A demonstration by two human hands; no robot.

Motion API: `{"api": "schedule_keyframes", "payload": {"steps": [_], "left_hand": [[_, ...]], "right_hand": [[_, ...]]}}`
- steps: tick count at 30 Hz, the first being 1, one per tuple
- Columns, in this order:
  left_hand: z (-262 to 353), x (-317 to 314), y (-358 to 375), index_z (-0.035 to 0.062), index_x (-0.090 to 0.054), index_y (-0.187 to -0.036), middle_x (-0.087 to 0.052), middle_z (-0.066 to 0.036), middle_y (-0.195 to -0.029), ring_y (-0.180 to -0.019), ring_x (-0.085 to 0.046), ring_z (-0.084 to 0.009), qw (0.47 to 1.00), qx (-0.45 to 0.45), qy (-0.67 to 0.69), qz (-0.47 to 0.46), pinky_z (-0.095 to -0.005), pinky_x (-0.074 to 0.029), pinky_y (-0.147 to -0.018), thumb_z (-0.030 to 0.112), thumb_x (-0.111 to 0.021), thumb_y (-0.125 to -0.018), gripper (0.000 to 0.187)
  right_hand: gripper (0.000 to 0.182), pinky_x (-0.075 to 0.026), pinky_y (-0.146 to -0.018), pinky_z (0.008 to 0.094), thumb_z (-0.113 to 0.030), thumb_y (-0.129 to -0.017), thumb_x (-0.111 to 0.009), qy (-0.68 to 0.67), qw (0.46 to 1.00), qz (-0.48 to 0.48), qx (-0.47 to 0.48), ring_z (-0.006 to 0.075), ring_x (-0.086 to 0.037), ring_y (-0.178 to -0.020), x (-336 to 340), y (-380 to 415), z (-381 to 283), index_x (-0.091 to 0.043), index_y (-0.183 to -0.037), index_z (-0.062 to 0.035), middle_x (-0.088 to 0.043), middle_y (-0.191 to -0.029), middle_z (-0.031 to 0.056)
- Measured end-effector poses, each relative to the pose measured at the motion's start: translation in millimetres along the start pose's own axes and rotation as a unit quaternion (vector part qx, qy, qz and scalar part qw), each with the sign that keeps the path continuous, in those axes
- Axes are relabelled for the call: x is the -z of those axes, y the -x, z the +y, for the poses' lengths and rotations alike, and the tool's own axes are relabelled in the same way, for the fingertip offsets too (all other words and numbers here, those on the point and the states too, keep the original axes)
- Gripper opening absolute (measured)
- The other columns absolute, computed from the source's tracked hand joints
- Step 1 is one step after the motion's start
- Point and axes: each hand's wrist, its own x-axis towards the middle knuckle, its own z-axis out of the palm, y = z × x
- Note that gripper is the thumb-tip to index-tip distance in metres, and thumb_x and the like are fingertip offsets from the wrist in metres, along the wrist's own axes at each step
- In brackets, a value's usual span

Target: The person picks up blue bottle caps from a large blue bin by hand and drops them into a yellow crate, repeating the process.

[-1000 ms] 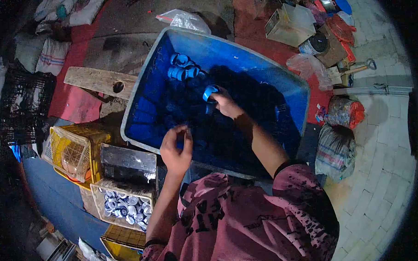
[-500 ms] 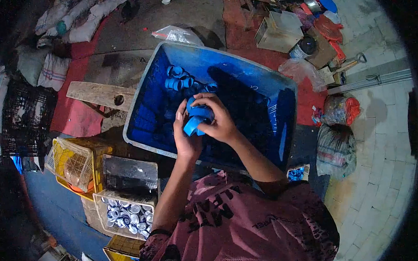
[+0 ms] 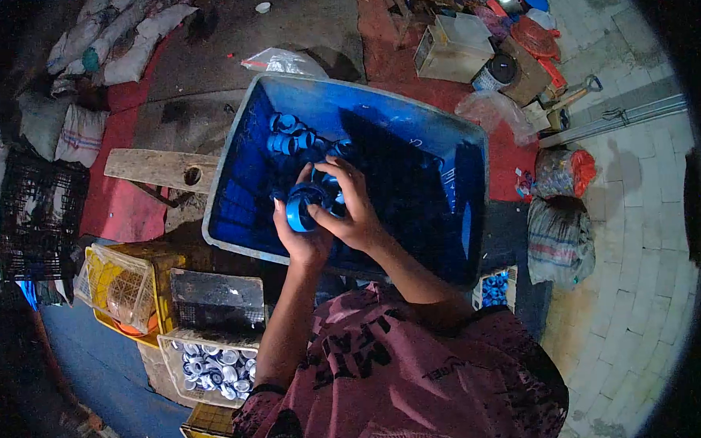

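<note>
Above the big blue plastic bin [image 3: 377, 102]: both hands meet on a glossy, short blue plastic ring [image 3: 292, 215], the piece in work, sitting against the left palm.
Turned ring: half a second ago the hands closed round stacked blue pieces, outer bands showing; now one ring's dark round opening faces up. This suggests handling within the grasp rather than picking from the bin.
Left hand [image 3: 301, 240]: fingers half curled, cupping the ring from its six to nine o'clock side.
Right hand [image 3: 358, 219]: fingers arched partway open, thumb bearing on the ring's three o'clock edge; more blue glints inside the curve, but how many pieces are held I cannot tell.
Loose blue rings [image 3: 286, 142]: at twelve o'clock from the hands, smooth, hollow, tumbled together in the bin.
Cream plastic crate [image 3: 173, 372]: at seven o'clock, bearing shiny round white-and-dark pieces [image 3: 228, 374].
Small blue pieces [image 3: 494, 290]: at four o'clock, heaped in a pale container.
Weathered wooden plank [image 3: 144, 166]: at ten o'clock, flat, rough-grained, pierced by a round hole.
Striped woven sack [image 3: 564, 246]: at three o'clock, bulging, creased.
</note>
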Motion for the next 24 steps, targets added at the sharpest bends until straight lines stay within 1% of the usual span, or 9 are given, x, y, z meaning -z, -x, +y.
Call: {"api": "schedule_keyframes", "payload": {"steps": [9, 10, 13, 14, 17, 19, 21, 22, 24], "left_hand": [[4.1, 13.6, -5.6, 0.0073, -0.047, -0.147, -0.052, -0.018, -0.146, -0.134, -0.049, -0.0369, 0.978, 0.062, 0.187, -0.07, -0.05, -0.036, -0.114, 0.075, -0.032, -0.095, 0.087], [4.3, 12.4, -6.6, 0.0107, -0.048, -0.146, -0.05, -0.017, -0.148, -0.134, -0.048, -0.0384, 0.982, 0.068, 0.176, -0.025, -0.0533, -0.035, -0.113, 0.078, -0.034, -0.092, 0.087], [6.2, 12.2, -6.1, 0.0161, -0.051, -0.143, -0.049, -0.016, -0.149, -0.135, -0.048, -0.0397, 0.98, 0.082, 0.178, -0.019, -0.0603, -0.036, -0.11, 0.08, -0.035, -0.09, 0.085], [6.6, 11.1, -7.9, 0.0203, -0.054, -0.139, -0.051, -0.016, -0.146, -0.133, -0.049, -0.0415, 0.984, 0.083, 0.153, 0.019, -0.0704, -0.037, -0.105, 0.085, -0.034, -0.087, 0.085], [13.0, -4.9, -6.1, 0.0199, -0.053, -0.139, -0.049, -0.016, -0.148, -0.137, -0.046, -0.0433, 0.98, 0.085, 0.175, 0.047, -0.0748, -0.032, -0.109, 0.083, -0.036, -0.088, 0.083], [12.6, 1.7, -6.5, 0.0204, -0.053, -0.14, -0.047, -0.017, -0.15, -0.139, -0.043, -0.0457, 0.978, 0.078, 0.189, 0.039, -0.0785, -0.026, -0.11, 0.082, -0.038, -0.088, 0.082], [15.7, 7.2, -7.4, 0.0211, -0.054, -0.139, -0.047, -0.015, -0.152, -0.14, -0.041, -0.0463, 0.979, 0.067, 0.195, 0.004, -0.079, -0.026, -0.109, 0.083, -0.037, -0.088, 0.082], [19.0, 7.4, -6.4, 0.0208, -0.054, -0.14, -0.043, -0.017, -0.154, -0.141, -0.04, -0.0472, 0.975, 0.067, 0.214, 0.01, -0.0791, -0.021, -0.112, 0.082, -0.041, -0.087, 0.082], [23.9, 13.3, -5.1, 0.0216, -0.054, -0.141, -0.042, -0.017, -0.155, -0.142, -0.038, -0.0467, 0.971, 0.066, 0.228, -0.003, -0.0787, -0.02, -0.112, 0.082, -0.042, -0.087, 0.082]], "right_hand": [[0.053, -0.022, -0.122, 0.0473, -0.022, -0.093, -0.067, -0.134, 0.989, -0.019, -0.055, 0.0371, -0.031, -0.149, 16.0, -5.0, -10.1, -0.052, -0.14, -0.0034, -0.037, -0.156, 0.0222], [0.051, -0.022, -0.122, 0.0469, -0.022, -0.093, -0.065, -0.13, 0.99, -0.021, -0.053, 0.0367, -0.031, -0.149, 21.1, -6.6, -11.3, -0.053, -0.139, -0.003, -0.038, -0.156, 0.0225], [0.045, -0.023, -0.121, 0.046, -0.021, -0.095, -0.063, -0.087, 0.996, 0.002, -0.026, 0.036, -0.035, -0.147, 38.4, -12.2, -9.1, -0.057, -0.135, -0.0023, -0.043, -0.153, 0.022], [0.041, -0.024, -0.121, 0.0454, -0.021, -0.097, -0.059, -0.113, 0.993, 0.025, -0.028, 0.0352, -0.037, -0.146, 41.3, -15.1, -9.0, -0.059, -0.132, -0.0016, -0.048, -0.149, 0.0212], [0.029, -0.042, -0.104, 0.0357, -0.021, -0.098, -0.058, -0.167, 0.978, 0.102, -0.078, 0.0229, -0.059, -0.118, 42.9, -23.9, 24.8, -0.066, -0.119, -0.0035, -0.06, -0.132, 0.0141], [0.029, -0.041, -0.105, 0.0322, -0.022, -0.1, -0.055, -0.21, 0.957, 0.134, -0.15, 0.0203, -0.058, -0.121, 34.1, -26.2, 83.6, -0.065, -0.117, -0.0016, -0.065, -0.127, 0.0131], [0.029, -0.042, -0.103, 0.0296, -0.025, -0.098, -0.058, -0.131, 0.967, 0.043, -0.216, 0.0182, -0.06, -0.117, 24.8, -20.4, 147.7, -0.065, -0.114, -0.0009, -0.067, -0.123, 0.012], [0.037, -0.044, -0.104, 0.0339, -0.028, -0.095, -0.062, -0.13, 0.954, -0.096, -0.252, 0.0219, -0.06, -0.12, 21.4, -15.9, 182.0, -0.062, -0.122, -0.0018, -0.066, -0.125, 0.0134], [0.04, -0.048, -0.097, 0.0417, -0.026, -0.089, -0.067, 0.127, 0.973, -0.111, -0.158, 0.0265, -0.064, -0.111, -16.8, 25.4, 228.3, -0.064, -0.119, 0.0004, -0.067, -0.118, 0.0168]]}}
